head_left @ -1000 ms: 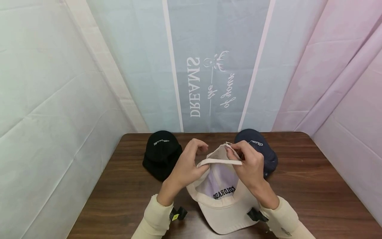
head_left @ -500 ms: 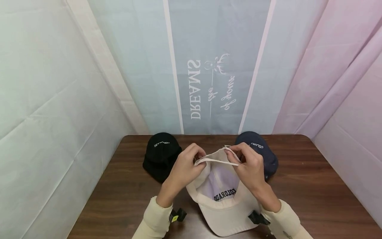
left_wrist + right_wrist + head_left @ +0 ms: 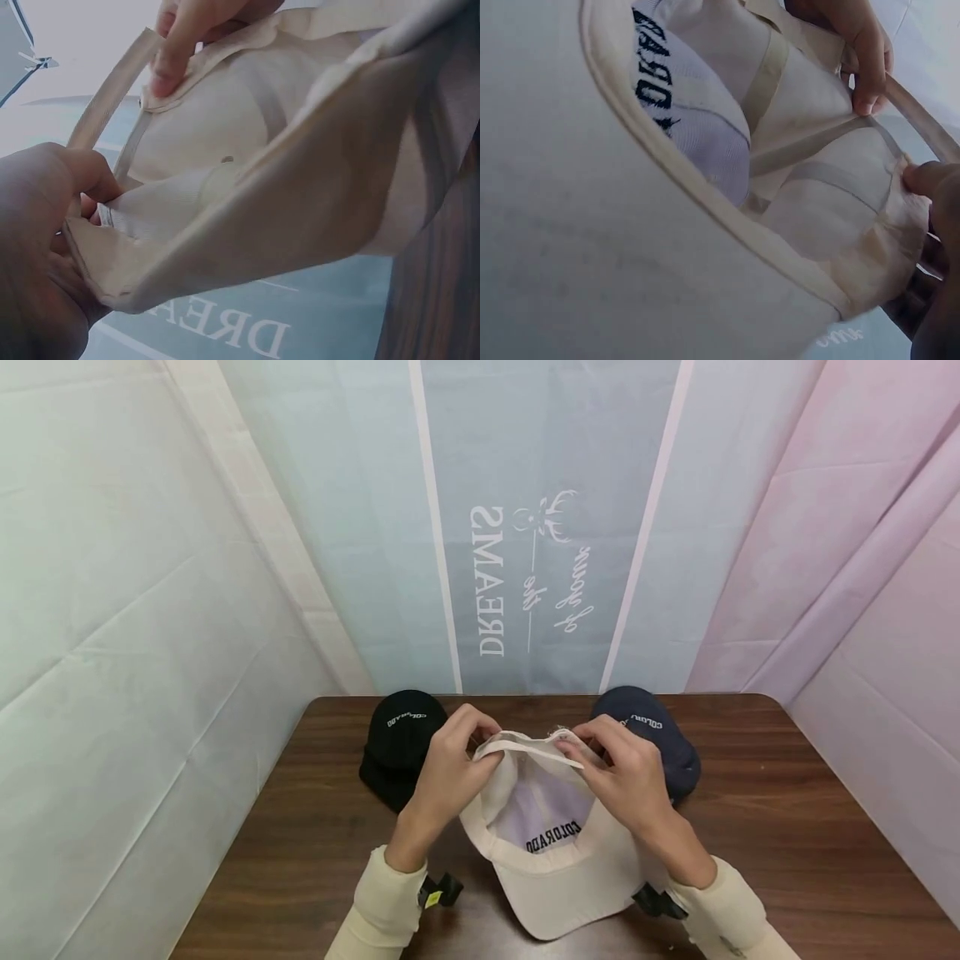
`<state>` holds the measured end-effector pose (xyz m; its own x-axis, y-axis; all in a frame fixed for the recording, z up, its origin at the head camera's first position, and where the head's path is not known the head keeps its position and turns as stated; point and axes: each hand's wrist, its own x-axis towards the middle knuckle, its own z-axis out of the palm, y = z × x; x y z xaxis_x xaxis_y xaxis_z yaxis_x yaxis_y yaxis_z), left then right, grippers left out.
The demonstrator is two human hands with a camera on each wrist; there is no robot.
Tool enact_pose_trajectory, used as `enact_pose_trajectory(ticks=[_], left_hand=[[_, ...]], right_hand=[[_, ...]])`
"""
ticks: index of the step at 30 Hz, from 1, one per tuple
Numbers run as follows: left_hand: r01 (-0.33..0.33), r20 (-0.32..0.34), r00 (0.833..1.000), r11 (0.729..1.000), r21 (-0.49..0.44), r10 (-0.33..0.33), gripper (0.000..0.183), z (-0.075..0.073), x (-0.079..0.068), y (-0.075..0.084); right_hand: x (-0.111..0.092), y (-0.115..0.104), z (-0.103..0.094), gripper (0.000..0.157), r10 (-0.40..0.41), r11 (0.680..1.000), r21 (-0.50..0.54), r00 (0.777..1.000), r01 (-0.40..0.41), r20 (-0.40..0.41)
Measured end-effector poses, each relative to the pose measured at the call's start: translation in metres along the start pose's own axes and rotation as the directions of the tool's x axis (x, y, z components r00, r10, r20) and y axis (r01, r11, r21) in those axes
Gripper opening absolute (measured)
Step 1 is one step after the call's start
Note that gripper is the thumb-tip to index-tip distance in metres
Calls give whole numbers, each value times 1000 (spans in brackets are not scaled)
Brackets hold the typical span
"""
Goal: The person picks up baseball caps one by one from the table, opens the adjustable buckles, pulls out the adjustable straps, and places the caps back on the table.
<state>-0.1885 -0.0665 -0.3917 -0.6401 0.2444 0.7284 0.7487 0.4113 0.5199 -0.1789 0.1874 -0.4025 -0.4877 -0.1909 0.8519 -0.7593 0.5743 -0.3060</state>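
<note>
In the head view a cream baseball cap (image 3: 566, 897) is held upside down, its brim toward the person and dark COLORADO stitching showing inside. My left hand (image 3: 450, 768) pinches the left back edge, where the strap (image 3: 517, 746) meets the cap. At the right back edge, my right hand (image 3: 628, 770) grips the fabric between thumb and fingers. The left wrist view shows the strap (image 3: 112, 97) standing away from the cap's rim, with the right thumb (image 3: 169, 71) pressing the far edge. Some fingertips are hidden behind the fabric.
A black cap (image 3: 405, 735) sits on the wooden table (image 3: 787, 827) behind my left hand. Behind the right hand is a navy cap (image 3: 652, 735), partly covered. Fabric walls (image 3: 540, 443) stand at the back and sides.
The left fingers have come down onto the cap's back edge and strap. The cap has shifted slightly left and up, and the left hand has moved the same way.
</note>
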Motion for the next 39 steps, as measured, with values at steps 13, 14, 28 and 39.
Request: enact_pose_trajectory(ticks=[13, 14, 28, 39], left_hand=[[-58, -178, 983, 998, -13, 54, 14, -9, 13, 1], [-66, -193, 979, 998, -14, 62, 13, -9, 13, 1], [-87, -286, 955, 996, -9, 81, 6, -14, 16, 3], [-105, -302, 949, 994, -21, 94, 7, -14, 18, 7]], right_hand=[[-14, 7, -16, 50, 172, 974, -214, 875, -81, 453], [-14, 7, -17, 50, 185, 972, -218, 859, -88, 478], [-8, 4, -25, 36, 265, 963, -113, 774, -246, 575], [-6, 13, -21, 33, 274, 957, -43, 839, -288, 469]])
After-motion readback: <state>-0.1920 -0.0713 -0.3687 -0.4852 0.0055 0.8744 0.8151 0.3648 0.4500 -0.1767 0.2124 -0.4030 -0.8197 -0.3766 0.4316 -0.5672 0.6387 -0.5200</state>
